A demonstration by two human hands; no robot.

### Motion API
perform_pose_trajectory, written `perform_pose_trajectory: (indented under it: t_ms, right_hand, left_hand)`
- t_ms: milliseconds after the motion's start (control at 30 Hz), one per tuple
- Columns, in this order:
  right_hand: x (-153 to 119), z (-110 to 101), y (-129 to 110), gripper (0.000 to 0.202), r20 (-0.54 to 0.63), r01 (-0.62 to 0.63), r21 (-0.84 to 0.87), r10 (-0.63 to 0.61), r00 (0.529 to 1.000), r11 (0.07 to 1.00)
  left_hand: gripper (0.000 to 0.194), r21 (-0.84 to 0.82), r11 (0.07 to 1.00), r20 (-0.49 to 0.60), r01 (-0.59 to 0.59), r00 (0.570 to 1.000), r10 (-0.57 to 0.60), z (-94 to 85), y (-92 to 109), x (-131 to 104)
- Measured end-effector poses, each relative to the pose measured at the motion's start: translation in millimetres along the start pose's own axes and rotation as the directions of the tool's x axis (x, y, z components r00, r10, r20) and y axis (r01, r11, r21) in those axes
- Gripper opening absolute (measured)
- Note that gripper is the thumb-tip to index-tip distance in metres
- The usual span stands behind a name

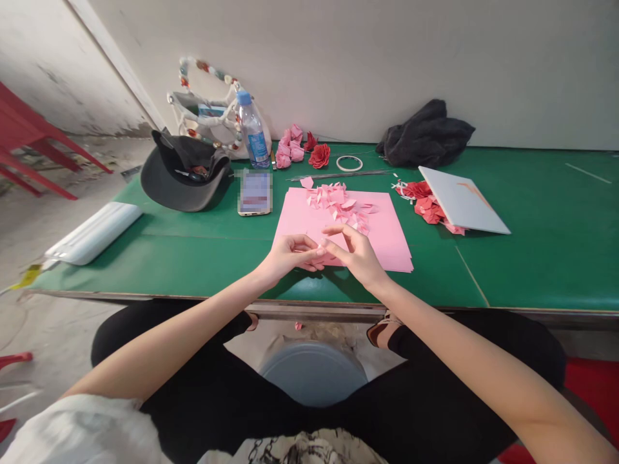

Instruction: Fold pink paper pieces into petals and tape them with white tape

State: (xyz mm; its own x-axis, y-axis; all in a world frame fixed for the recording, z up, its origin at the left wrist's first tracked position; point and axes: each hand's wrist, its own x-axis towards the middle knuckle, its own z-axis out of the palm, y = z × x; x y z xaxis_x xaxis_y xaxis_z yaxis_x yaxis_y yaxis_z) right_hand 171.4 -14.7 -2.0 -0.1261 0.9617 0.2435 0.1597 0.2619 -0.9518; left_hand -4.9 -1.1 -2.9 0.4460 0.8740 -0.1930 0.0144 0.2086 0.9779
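Close to the table's front edge, my left hand and my right hand meet at the fingertips over a stack of pink paper sheets. The left fingers are curled, with the thumb pressed to them. My right thumb and a finger come together against the left thumb tip, while its index finger arches above. Whatever lies between the fingertips is too small and hidden to name. Just beyond the hands, folded pink paper petals lie in a loose pile on the sheets.
Behind are thin wires, a white tape ring, paper flowers and a water bottle. Leftward are a phone, a cap and a white device. A white board leans on red paper flowers at right.
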Motion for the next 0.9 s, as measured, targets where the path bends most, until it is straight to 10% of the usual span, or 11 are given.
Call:
perform_pose_trajectory:
  t_ms: [900]
  right_hand:
    - [7.3,-7.6,7.1,0.006,0.074,0.005,-0.051,-0.001,0.997,0.999]
  left_hand:
    - [0.033,0.033,0.997,0.067,0.064,0.996,-0.066,-8.1,-3.0,3.3]
